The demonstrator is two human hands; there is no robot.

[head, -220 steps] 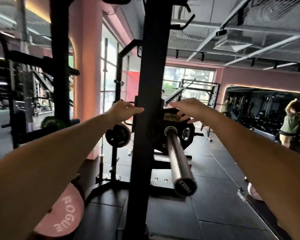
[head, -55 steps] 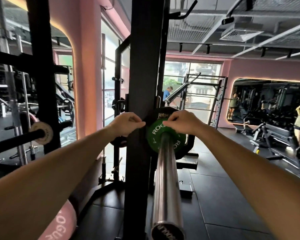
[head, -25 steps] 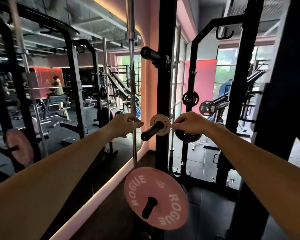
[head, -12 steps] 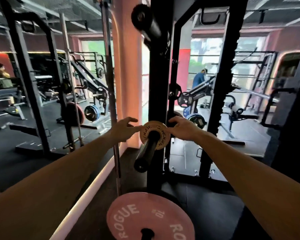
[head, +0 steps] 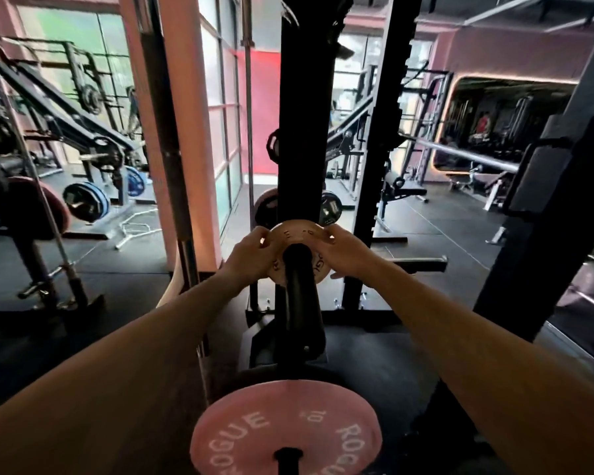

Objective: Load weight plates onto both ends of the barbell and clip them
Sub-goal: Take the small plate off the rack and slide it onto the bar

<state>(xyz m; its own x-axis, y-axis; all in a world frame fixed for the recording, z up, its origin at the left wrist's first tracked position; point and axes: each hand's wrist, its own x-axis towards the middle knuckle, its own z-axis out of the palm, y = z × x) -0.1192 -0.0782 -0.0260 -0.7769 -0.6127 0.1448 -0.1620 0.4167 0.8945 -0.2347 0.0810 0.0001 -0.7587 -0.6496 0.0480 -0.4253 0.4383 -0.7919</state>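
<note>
while the small plate (head: 297, 234) sits on a black storage peg (head: 300, 296), it is gripped at its rim by the left hand (head: 251, 257) and right hand (head: 345, 252); it should be drawn straight along the peg, kept square.

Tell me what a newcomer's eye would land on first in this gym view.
First, the two bare hands at centre: the left hand and right hand grip the rim of a small tan plate sitting on a black storage peg that juts toward the camera from the black rack post. Next, the big pink plate at bottom centre, lettered ROGUE and marked 10, on a lower peg.
</note>
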